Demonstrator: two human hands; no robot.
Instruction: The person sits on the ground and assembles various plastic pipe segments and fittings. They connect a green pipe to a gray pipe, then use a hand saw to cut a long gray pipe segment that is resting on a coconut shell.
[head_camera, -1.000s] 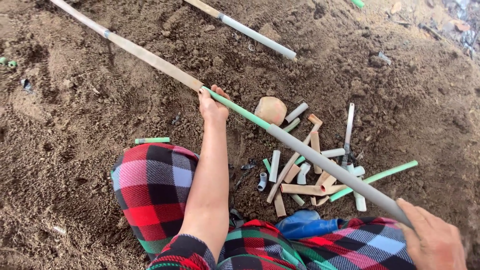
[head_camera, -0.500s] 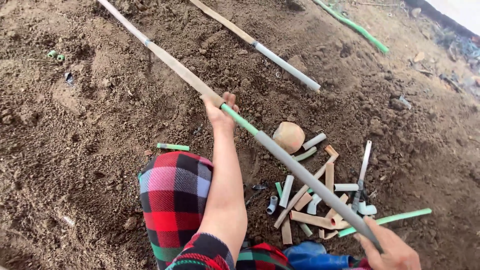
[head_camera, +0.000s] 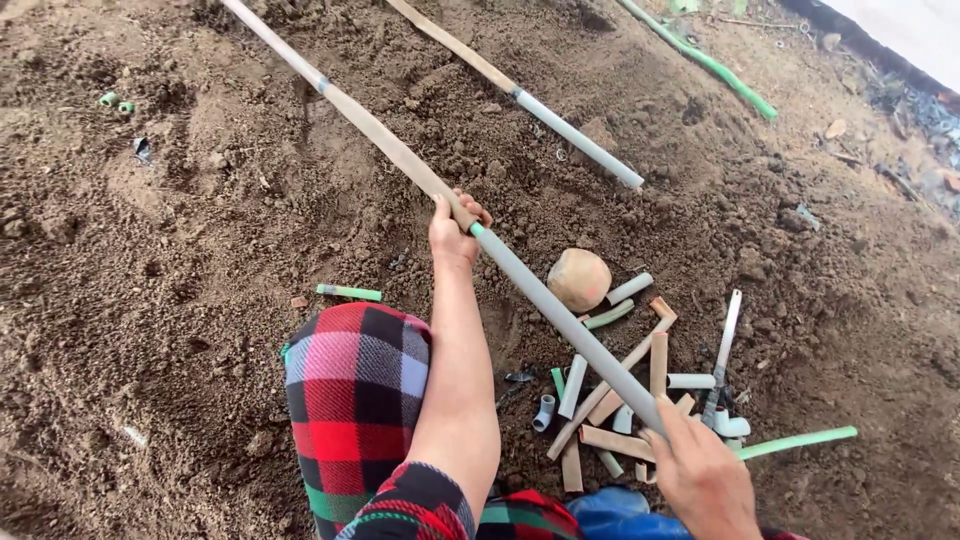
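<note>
Two hands on one long pipe (head_camera: 540, 300): the left hand (head_camera: 452, 232) grips it mid-length, the right hand (head_camera: 700, 470) clasps it nearer the body. It slants over the soil (head_camera: 180, 230), above a pile of offcuts (head_camera: 640, 390). It looks stiff, light and smooth, likely slippery with dirt, so a wide two-handed hold suits it. Its far end runs out of view at the top; its near end is hidden behind the right hand.

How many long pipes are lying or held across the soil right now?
3: one long pipe gripped by the left hand and right hand; a second pipe behind it; a green pipe far right. Others may be outside the view.
</note>
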